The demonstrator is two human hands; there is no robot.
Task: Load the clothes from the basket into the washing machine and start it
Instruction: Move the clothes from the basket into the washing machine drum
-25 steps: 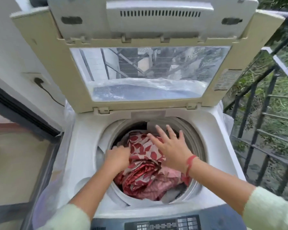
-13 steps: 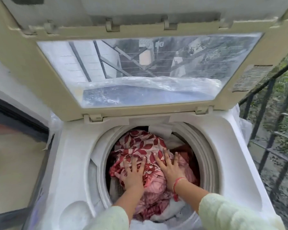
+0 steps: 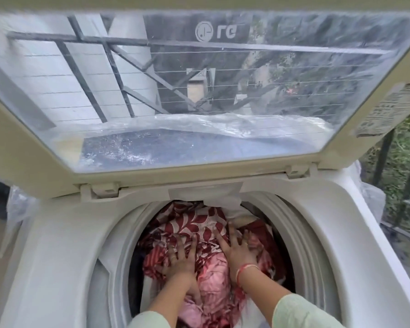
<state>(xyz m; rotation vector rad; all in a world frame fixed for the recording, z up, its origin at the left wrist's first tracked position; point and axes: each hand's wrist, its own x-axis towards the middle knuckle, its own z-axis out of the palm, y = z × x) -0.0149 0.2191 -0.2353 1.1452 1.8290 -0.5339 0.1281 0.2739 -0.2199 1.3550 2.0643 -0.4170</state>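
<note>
Across the view from six to twelve o'clock sits the washing machine (image 3: 64,245), its lid (image 3: 21,147) raised at twelve. Red-and-white patterned clothes (image 3: 192,223) and pink ones fill the drum (image 3: 301,233) at six. My left hand (image 3: 181,256) near six and right hand (image 3: 237,252) near five lie flat and spread on the heap, gripping nothing. Loading looks nearly done, I judge; the basket is out of sight, and closing and starting remain. Lid glass shows a mirrored LG mark (image 3: 214,31); the sticker (image 3: 386,110) near three is unreadable.
</note>
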